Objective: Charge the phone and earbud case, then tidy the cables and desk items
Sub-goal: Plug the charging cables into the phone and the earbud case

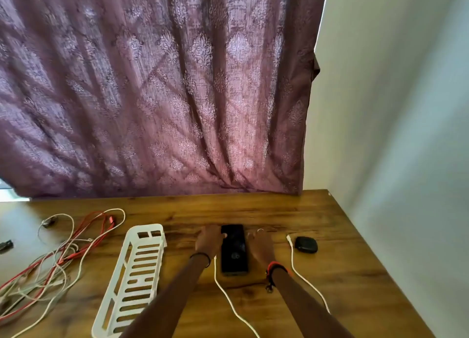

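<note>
Slim glossy blk phone (234,249) — rect., on woodgrain desk (291,210).

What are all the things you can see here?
curtain: one, purple patterned, behind the desk
wall: one, white, right
desk: one, brown wood
phone: one, black, desk centre
earbud case: one, black, right of the phone
phone cable: one, white, left of the phone
case cable: one, white, plug beside the earbud case
tray: one, white, slotted, left of the phone
cable tangle: count unclear, red and white, far left
hands: two; left hand holds the phone's left edge, right hand beside its right edge
</note>
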### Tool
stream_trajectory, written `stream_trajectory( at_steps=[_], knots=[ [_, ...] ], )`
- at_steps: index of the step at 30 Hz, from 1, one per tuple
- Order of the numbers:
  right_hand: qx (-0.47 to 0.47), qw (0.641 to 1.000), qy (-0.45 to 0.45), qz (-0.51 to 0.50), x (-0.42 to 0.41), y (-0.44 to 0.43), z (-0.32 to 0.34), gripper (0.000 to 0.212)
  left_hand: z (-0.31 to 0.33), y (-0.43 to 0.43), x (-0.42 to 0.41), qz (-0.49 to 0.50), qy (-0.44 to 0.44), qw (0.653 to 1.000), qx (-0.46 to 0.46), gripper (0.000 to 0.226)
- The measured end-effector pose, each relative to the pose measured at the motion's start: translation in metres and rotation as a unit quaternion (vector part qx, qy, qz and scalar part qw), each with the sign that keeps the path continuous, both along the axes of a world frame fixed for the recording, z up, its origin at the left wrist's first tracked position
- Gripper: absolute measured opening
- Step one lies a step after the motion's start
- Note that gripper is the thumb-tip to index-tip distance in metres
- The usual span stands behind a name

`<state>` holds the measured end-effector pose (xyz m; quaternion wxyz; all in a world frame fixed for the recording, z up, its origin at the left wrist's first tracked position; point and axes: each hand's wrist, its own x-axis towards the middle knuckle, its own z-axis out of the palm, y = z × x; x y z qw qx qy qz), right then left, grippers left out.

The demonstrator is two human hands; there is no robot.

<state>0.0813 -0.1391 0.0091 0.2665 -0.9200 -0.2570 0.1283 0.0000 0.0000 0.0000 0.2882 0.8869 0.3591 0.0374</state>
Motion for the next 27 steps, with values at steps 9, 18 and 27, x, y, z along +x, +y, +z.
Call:
stream_trajectory(
  at_steps=[9, 18, 27],
  knots=[
    [-0.052, 0.996, 0.068, -0.006, -0.007, 0.021, -0.001, 0.033, 0.002, -0.015, -0.009, 0.002, 0.046, 0.997, -0.062, 0.016],
    [0.126, 0.946, 0.242, -0.173, -0.006, 0.037, -0.015, 0.033, -0.003, -0.016, -0.007, 0.026, -0.002, 0.994, -0.105, 0.02],
    [0.239, 0.862, 0.398, -0.201, -0.002, 0.036, -0.007, 0.053, 0.003, -0.007, -0.013, 0.067, -0.044, 0.969, -0.232, 0.029]
  ],
)
